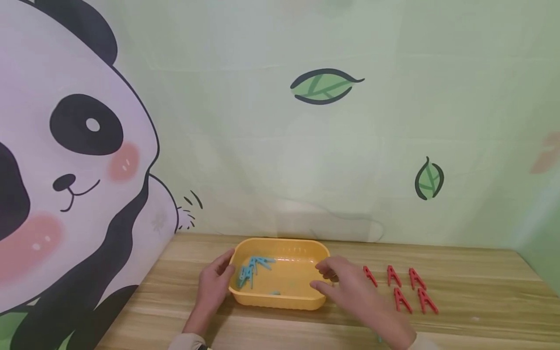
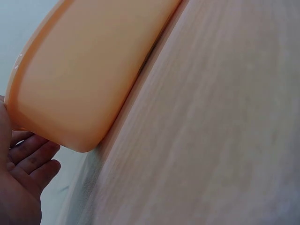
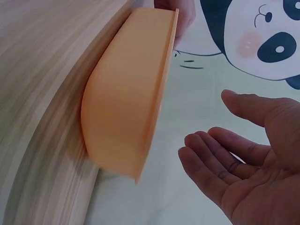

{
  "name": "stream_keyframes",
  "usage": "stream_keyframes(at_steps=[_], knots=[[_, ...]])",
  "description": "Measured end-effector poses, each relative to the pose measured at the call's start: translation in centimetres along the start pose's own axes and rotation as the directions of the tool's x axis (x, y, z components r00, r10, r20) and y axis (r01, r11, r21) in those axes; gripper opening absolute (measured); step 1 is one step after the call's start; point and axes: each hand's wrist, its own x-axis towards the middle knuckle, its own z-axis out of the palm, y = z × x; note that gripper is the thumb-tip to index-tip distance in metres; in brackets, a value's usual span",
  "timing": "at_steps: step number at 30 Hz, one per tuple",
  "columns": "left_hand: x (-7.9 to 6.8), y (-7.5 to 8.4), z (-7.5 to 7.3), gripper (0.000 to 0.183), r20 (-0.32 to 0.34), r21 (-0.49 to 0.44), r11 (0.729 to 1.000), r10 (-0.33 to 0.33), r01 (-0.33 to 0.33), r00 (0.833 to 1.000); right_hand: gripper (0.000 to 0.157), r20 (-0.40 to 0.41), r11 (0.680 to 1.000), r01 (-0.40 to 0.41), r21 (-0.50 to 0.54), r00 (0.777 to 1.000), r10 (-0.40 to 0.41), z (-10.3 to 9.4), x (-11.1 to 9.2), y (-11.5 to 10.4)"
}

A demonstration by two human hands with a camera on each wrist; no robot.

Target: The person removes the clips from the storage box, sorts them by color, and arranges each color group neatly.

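Observation:
A yellow plastic basket (image 1: pixel 280 302) stands on the wooden table, with several blue clothespins (image 1: pixel 248 273) gathered toward its left end. One more blue piece (image 1: pixel 274 293) lies by the front wall. My left hand (image 1: pixel 212 284) holds the basket's left end, thumb at the rim and fingers against the outer wall (image 2: pixel 61 84). At the right end, my right hand (image 1: pixel 345 284) is held with thumb and fingers spread apart. The right wrist view shows that hand (image 3: pixel 239 159) apart from the basket (image 3: pixel 122 93), holding nothing.
To the right of the basket, several red clothespins (image 1: pixel 425 300) lie in two rows on the table (image 1: pixel 481 301). A small blue-green bit (image 1: pixel 379 339) shows beside my right forearm. Behind the table rises a pale green wall (image 1: pixel 245 146) with a panda and leaves drawn on it.

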Motion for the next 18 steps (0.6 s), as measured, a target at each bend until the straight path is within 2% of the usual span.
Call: stream_keyframes(at_steps=[10,18], knots=[[0.1,0.0,0.0,0.041,-0.001,0.007,1.0,-0.011,0.011,1.0,0.025,0.05,0.991,0.089,0.098,0.994,-0.094,3.7,2.5,-0.5],[0.0,0.1,0.0,0.04,-0.008,-0.006,1.0,-0.001,0.001,1.0,0.027,0.079,0.995,0.066,0.07,0.994,-0.071,6.0,4.6,-0.4]])
